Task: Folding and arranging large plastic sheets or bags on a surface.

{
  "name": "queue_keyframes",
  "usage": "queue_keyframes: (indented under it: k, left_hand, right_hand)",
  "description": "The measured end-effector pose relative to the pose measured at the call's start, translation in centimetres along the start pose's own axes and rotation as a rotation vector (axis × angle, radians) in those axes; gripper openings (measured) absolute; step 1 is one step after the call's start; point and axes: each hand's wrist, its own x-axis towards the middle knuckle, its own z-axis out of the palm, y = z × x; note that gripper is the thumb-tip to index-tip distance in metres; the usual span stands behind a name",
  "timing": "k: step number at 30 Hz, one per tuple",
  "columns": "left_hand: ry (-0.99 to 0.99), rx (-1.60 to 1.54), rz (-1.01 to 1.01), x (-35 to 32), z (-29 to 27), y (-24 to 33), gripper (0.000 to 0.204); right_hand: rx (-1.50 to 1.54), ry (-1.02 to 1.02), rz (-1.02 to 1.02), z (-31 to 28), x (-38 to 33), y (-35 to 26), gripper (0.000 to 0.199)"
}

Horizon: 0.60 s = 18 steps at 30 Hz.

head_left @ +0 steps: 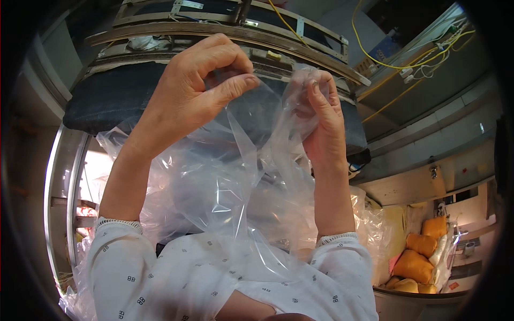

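Both hands were raised in front of the camera, working the top edge of a clear plastic bag [235, 182]. The left hand [195, 88] pinched the film between thumb and forefinger, its other fingers curled. The right hand [321, 115] gripped the bag's opposite edge, fingers closed on the film. The bag hung down between the forearms over the white patterned sleeves [160, 273]. Behind it lay dark denim cloth [112, 99] on a metal frame [225, 32]. Orange bundles [423, 257] sat at lower right.
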Motion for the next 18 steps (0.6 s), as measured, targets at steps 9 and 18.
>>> queue_keyframes:
  k: [9, 18]
  left_hand:
    - [-0.068, -0.253, -0.154, 0.7, 1.9, 0.7, 0.003]
    - [0.105, -1.008, -0.537, -1.2, 4.7, 1.2, 0.011]
  right_hand:
    - [-0.360, 0.018, -0.225, 0.2, 0.0, -1.2, 0.014]
    - [-0.351, -0.033, -0.331, -0.2, 0.1, 0.1, 0.017]
